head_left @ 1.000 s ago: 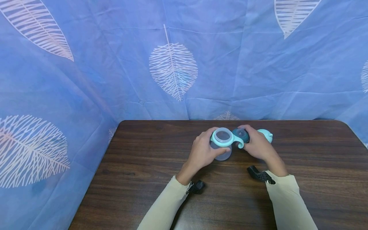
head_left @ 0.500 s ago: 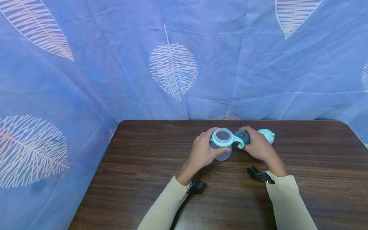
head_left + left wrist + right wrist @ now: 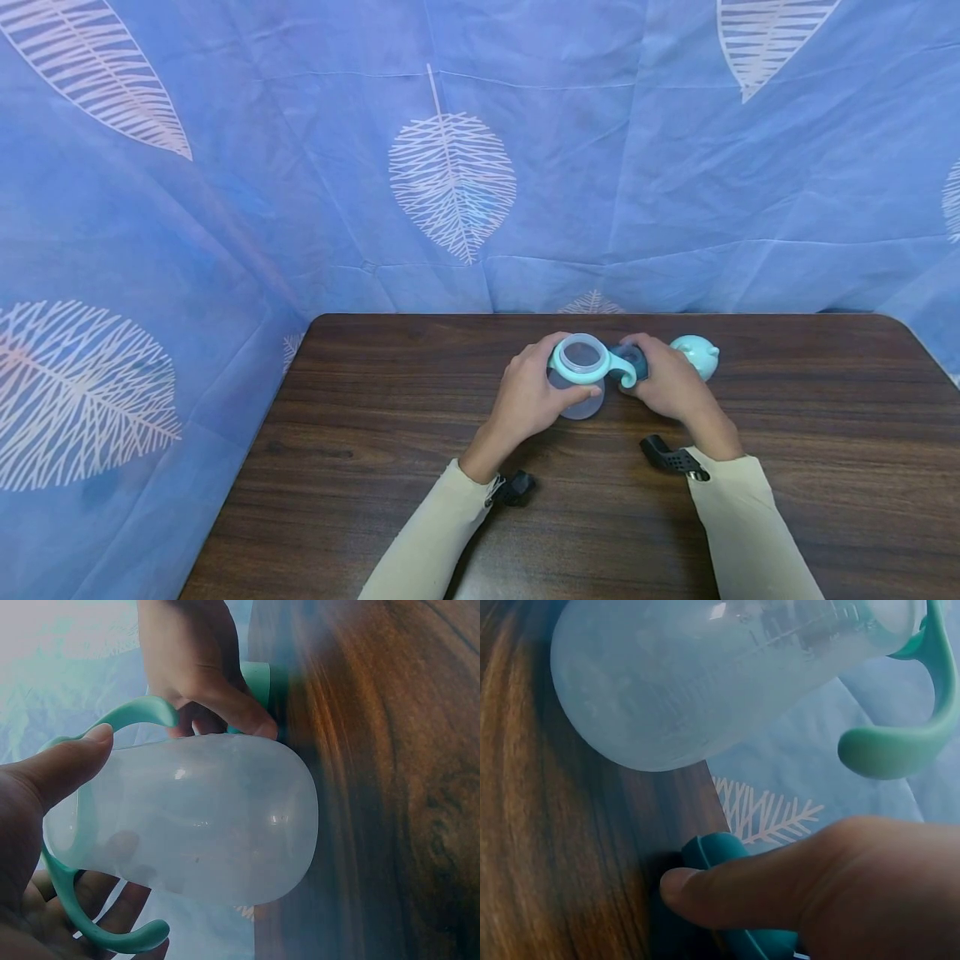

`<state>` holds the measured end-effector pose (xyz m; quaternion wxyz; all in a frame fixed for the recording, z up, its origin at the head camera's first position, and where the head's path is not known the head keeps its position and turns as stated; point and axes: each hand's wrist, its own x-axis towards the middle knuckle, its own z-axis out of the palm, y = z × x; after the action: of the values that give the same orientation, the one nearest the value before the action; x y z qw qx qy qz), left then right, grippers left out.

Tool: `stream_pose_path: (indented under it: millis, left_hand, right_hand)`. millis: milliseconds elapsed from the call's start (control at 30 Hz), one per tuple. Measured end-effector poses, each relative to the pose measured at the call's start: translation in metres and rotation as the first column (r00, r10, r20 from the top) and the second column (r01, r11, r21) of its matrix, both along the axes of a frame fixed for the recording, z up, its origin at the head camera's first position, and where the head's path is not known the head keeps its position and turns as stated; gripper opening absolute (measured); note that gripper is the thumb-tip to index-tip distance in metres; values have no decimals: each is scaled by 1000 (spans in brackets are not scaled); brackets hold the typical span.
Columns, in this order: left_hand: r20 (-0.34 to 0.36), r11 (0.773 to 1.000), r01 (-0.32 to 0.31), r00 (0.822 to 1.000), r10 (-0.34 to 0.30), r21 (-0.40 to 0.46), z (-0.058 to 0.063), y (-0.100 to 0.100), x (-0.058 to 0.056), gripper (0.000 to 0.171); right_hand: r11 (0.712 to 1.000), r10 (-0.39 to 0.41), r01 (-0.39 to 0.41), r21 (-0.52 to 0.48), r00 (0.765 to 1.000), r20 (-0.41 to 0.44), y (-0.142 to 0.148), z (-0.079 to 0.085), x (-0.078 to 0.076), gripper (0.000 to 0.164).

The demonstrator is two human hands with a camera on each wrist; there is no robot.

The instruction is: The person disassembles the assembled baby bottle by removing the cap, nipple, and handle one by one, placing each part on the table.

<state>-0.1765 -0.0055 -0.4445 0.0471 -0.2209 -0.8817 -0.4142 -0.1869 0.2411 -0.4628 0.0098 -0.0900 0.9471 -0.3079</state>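
Note:
In the head view my left hand (image 3: 528,387) grips a translucent baby bottle (image 3: 581,404) at the neck, near its mint two-handled ring (image 3: 562,368). The bottle stands upright with its mouth uncovered. The left wrist view shows the thumb over the ring and fingers behind the bottle (image 3: 210,817). Just right of it, my right hand (image 3: 675,383) holds a dark teal, round bottle collar (image 3: 636,358) between thumb and fingers, low at the tabletop. In the right wrist view the thumb presses on the collar (image 3: 716,847); the hand hides much of it.
A mint rounded cap (image 3: 697,357) with a small knob lies just beyond the right hand. The dark wood table (image 3: 390,467) ends at a back edge close behind these things. A blue leaf-print cloth (image 3: 562,183) hangs behind it.
My right hand has shifted slightly with the teal collar, which has tilted. The mint cap has moved a little right and shows more. The left hand and bottle stay in place.

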Motion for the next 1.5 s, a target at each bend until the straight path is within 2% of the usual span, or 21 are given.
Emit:
stream_pose_path:
  millis: [700,1200,1500]
  left_hand:
    - [6,1000,2,1000,-2,3,0,-1,1,76]
    - [-5,1000,3,1000,-3,5,0,0,-1,76]
    - [5,1000,2,1000,-2,0,0,0,-1,76]
  right_hand:
    - [996,-45,42,84,999,26,-4,0,-1,66]
    - [997,-43,40,72,998,36,-3,1,-1,65]
    - [1000,14,-15,19,999,41,6,7,0,67]
